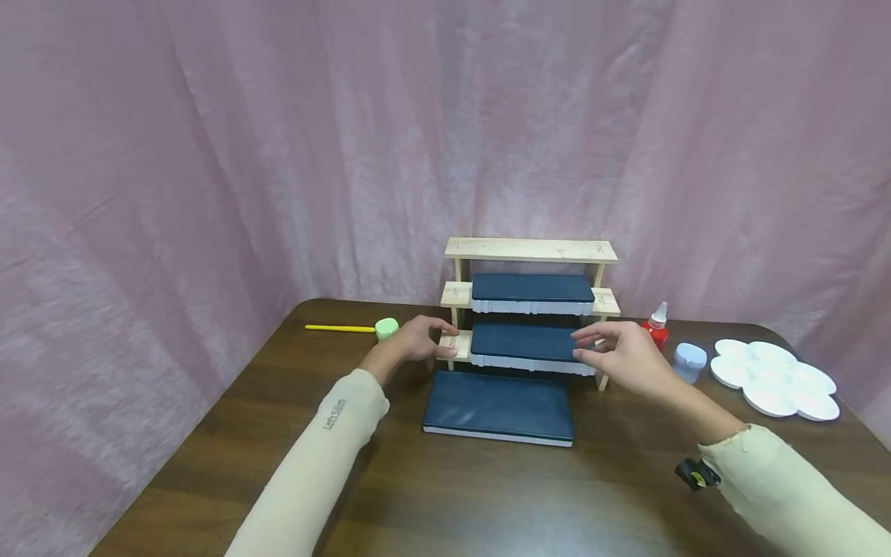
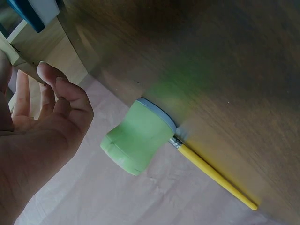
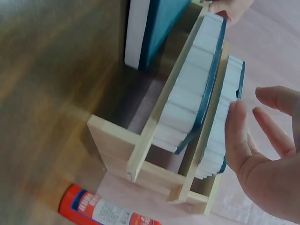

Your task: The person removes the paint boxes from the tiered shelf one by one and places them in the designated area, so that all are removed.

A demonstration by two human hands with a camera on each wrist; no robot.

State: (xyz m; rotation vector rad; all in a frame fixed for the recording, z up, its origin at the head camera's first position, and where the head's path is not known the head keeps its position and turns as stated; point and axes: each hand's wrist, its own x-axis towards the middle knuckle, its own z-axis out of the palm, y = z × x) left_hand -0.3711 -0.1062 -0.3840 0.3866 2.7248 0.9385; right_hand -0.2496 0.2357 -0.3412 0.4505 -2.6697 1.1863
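Note:
A stepped wooden rack (image 1: 530, 249) holds two white boxes with dark teal lids, one on the middle shelf (image 1: 532, 288) and one on the lower shelf (image 1: 522, 343). A third teal-lidded box (image 1: 497, 406) lies flat on the table before it. My left hand (image 1: 415, 338) is at the left end of the lower shelf, thumb and fingers spread apart around the board's end. My right hand (image 1: 619, 352) is by the right end of the lower box, its thumb and fingers parted with nothing between them. In the right wrist view, the right fingers (image 3: 239, 126) overlap the upper box.
Left of the rack are a light green jar (image 2: 138, 136) and a yellow-handled brush (image 2: 215, 176). On the right stand a red bottle (image 1: 656, 329) with a white nozzle, a pale blue jar (image 1: 689, 360) and a white flower-shaped palette (image 1: 773, 375). A pink curtain (image 1: 390, 155) hangs behind.

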